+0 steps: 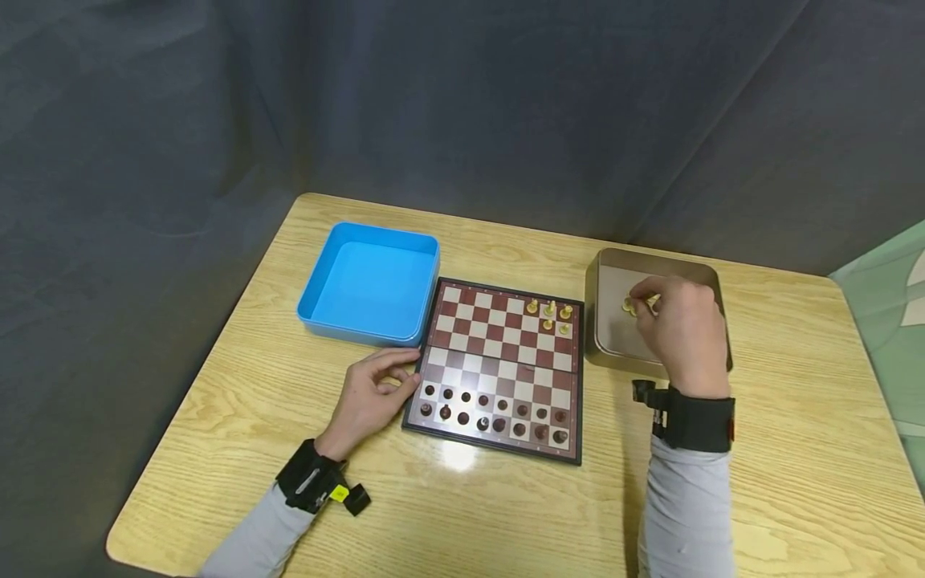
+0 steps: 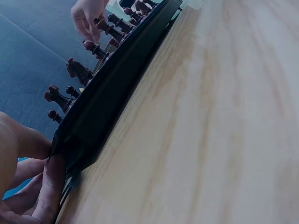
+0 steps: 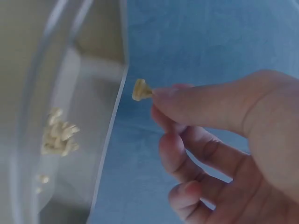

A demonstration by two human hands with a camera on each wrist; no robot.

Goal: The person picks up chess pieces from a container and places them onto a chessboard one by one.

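Note:
A folding chessboard point(image 1: 499, 353) with a dark rim lies on the table. Two rows of dark chess pieces point(image 1: 482, 400) stand along its near side; several pale yellow chess pieces point(image 1: 549, 308) stand at its far right corner. My left hand point(image 1: 372, 395) touches the board's left edge with thumb and fingertips, its fingers loosely bent; the left wrist view shows them against the black side. Over the brown metal tin point(image 1: 601, 353), my right hand point(image 1: 682, 329) pinches a pale chess piece point(image 3: 141, 90) by its narrow end, base outward. More pale pieces point(image 3: 60, 135) lie heaped inside the tin.
A blue square tray point(image 1: 368, 281) sits at the back left, close to the board's far left corner. The tin stands just right of the board. Behind the wooden table point(image 1: 499, 514) hangs a dark curtain point(image 1: 470, 120).

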